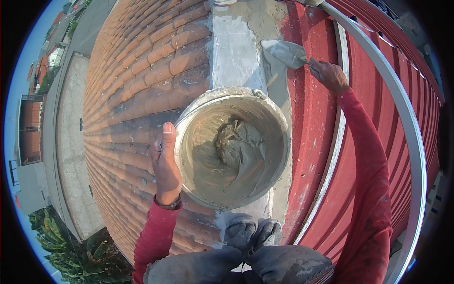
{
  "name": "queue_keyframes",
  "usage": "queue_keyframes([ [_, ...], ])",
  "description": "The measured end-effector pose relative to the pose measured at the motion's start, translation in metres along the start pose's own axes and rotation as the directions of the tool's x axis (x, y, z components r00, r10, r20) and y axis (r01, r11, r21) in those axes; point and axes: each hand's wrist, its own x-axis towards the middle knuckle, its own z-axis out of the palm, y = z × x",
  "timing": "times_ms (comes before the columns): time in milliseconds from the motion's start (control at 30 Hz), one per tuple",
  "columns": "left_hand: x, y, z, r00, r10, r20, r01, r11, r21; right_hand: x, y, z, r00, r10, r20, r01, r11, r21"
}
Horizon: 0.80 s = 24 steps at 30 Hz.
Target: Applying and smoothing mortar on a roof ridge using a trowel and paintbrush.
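My left hand (166, 165) grips the left side of a round bucket (201, 177), its thumb pointing up by the rim. Inside lies wet grey mortar (243, 144), heaped in the middle and smeared on the walls. At the upper right, my right hand (329, 76) is closed round the handle of a trowel (287, 53). The blade, coated in grey, is over the strip of mortar (280, 87) where the pale wall top (239, 45) meets the red roofing. Whether the blade touches the mortar I cannot tell.
Orange roof tiles (156, 71) slope away at left. Red corrugated metal sheets (373, 104) cover the right, crossed by a curved-looking pale metal rail (416, 156). My shoes (253, 232) stand on the wall top behind the bucket. Far below at left are a road and plants (61, 236).
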Motion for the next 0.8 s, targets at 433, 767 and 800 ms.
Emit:
queue_keyframes([
  [433, 0.004, -0.009, -0.026, 0.999, -0.036, 0.035, 0.037, 0.999, -0.018, -0.087, -0.047, 0.006, 0.989, -0.071, 0.130, 0.037, 0.969, 0.245],
  [767, 0.001, 0.009, 0.011, 0.992, -0.001, 0.123, 0.004, 1.000, -0.028, 0.014, -0.022, -0.013, 0.996, 0.074, 0.045, -0.078, 0.993, 0.087],
  [800, 0.003, 0.007, 0.010, 0.991, 0.004, 0.134, 0.003, 0.999, -0.052, 0.027, -0.025, -0.010, 0.993, 0.115, -0.022, -0.109, 0.975, 0.192],
])
